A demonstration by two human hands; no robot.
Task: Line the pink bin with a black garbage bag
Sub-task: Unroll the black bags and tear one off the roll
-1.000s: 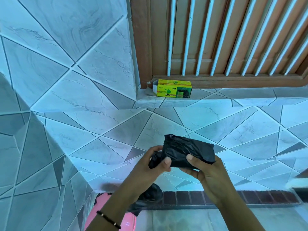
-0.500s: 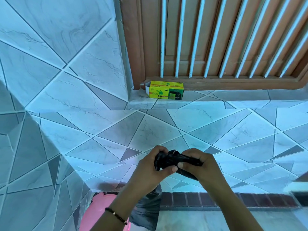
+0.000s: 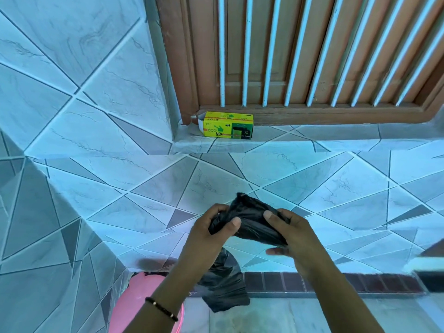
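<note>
1. Up front in the head view, the left hand and right hand both clutch a crumpled black garbage bag (glossy, bunched), one tail dangling below.
2. Below, the pink bin stands in the tiled corner, unlined.

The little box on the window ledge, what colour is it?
The box is bright yellow with green print, seen in the head view.

A bunched black garbage bag is gripped by left hand and right hand above the pink bin.
</note>
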